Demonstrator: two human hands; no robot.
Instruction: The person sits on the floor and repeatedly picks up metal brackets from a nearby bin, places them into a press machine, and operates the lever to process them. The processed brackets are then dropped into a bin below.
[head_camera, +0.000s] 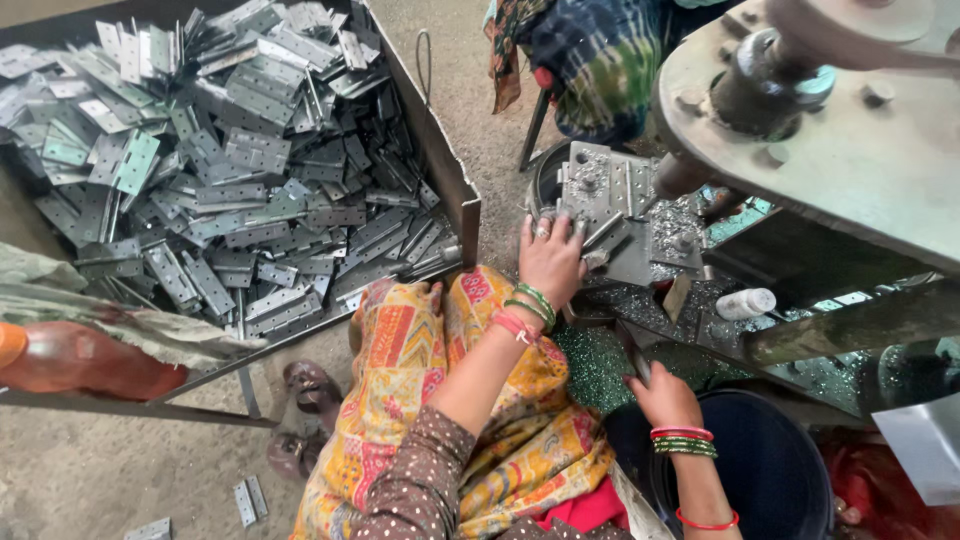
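A large metal press (830, 130) is seen filling the upper right, its grey round plate hanging over the work area. To the left, a wide open tray (440, 150) is heaped with grey metal hinges (240, 170), piled loosely in all directions. A dark bucket (770, 470) stands at the lower right, just beside the right forearm. On the press bed, a small stack of hinge plates (600, 185) is laid out among metal shavings (600, 360). The left hand (550, 260) is spread flat, fingers open, touching the near edge of those plates. The right hand (662, 395) is closed around a thin dark tool (632, 350). A small white bottle (745, 303) lies right of the plates.
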